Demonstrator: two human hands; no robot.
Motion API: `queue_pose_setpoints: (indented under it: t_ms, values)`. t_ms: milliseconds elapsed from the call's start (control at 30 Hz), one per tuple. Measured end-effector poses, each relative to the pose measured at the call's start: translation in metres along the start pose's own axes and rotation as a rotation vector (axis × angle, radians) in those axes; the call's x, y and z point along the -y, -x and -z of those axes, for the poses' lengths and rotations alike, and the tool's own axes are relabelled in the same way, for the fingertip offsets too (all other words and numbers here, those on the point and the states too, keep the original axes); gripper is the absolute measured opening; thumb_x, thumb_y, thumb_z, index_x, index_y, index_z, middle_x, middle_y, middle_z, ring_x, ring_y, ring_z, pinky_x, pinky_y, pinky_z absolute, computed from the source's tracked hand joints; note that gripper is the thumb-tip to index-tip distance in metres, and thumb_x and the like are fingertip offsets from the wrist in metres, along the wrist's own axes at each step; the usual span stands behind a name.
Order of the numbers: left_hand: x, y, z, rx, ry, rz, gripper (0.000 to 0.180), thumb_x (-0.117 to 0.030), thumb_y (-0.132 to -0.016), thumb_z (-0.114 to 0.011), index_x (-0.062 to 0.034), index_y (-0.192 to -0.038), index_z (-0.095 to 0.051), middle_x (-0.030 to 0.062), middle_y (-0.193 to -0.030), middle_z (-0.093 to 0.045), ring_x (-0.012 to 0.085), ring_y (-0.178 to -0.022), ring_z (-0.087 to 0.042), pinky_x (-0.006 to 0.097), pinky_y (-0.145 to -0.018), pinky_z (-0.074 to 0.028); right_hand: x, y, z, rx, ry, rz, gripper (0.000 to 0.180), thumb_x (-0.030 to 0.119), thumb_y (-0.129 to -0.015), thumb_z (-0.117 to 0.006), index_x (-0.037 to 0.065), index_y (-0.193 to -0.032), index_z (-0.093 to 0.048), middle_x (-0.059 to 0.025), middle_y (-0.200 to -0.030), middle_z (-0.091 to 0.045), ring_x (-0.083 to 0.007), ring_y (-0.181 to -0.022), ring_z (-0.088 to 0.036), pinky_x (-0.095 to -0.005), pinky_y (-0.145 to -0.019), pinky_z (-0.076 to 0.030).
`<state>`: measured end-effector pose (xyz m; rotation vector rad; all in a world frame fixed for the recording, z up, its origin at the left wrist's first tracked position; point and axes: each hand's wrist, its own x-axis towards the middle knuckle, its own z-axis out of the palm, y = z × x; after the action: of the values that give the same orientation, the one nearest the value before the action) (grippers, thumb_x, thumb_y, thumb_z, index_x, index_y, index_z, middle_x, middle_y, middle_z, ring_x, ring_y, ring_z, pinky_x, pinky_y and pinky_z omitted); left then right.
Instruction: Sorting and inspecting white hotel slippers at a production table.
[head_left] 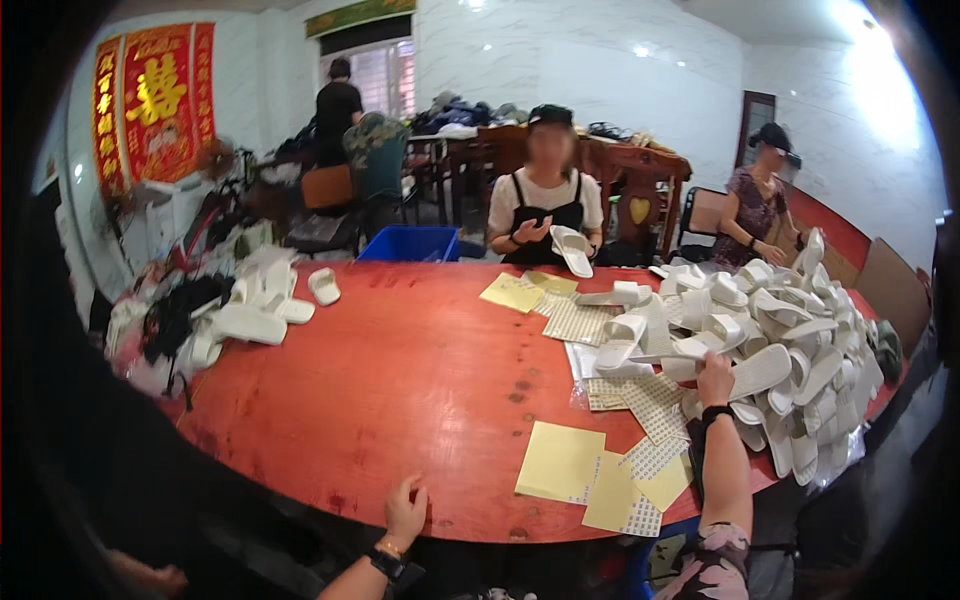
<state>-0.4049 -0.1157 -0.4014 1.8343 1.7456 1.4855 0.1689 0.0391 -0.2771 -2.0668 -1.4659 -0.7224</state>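
Here, your left hand (406, 508) rests on the near edge of the red worktop (400, 380), fingers loosely curled and holding nothing. Your right hand (715, 378) reaches further in, to the near side of the slipper pile (790, 350), and lies against a white slipper (760, 370); whether it grips that slipper cannot be told, since you see only the back of the hand.

Just inside the near edge, between your two arms, lie yellow sheets (560, 462) and sticker sheets (650, 400), some overlapping, one reaching almost to the rim. Left of them the red surface is bare across the whole middle, so you have open room there from the near edge to the far one.

The pile fills the right end of the worktop and spills over its right edge. On the left end sits a smaller heap of slippers (255, 315) beside dark bags (175, 315), close to that edge.

Past the far edge a person (545, 190) sits holding a slipper in both hands, with more yellow sheets in front of them. A blue bin (410, 243) stands behind the far edge; what is in it is hidden. Another person (760, 200) stands at the far right, and a third (338, 110) stands further back by the window.
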Motion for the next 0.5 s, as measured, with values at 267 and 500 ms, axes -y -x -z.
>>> queue_pose_setpoints:
  t_ms: [267,500]
  values:
    - [-0.007,0.005,0.004,0.108,0.429,0.322,0.025,-0.010,-0.091,-0.057,-0.0004,-0.114,-0.058,0.0089,-0.080,-0.063,0.0158,-0.062,-0.063,0.030,-0.056,-0.054,0.067,-0.099,0.157,-0.193,-0.545,0.100,0.014,0.015,-0.081,-0.057,0.002,-0.084,-0.058,-0.0242,-0.076,-0.061,-0.0427,-0.078,-0.060,-0.0474,-0.066,-0.047]
    - [-0.034,-0.024,0.027,0.063,0.589,0.282,0.031,-0.013,-0.095,-0.053,0.0004,-0.123,-0.049,0.0058,-0.102,-0.053,0.0120,-0.085,-0.053,0.026,-0.073,-0.048,0.196,-0.097,0.207,0.439,-1.153,0.441,0.023,0.016,-0.084,-0.061,-0.006,-0.091,-0.062,-0.0007,-0.077,-0.059,-0.0075,-0.070,-0.053,-0.0270,-0.061,-0.045]
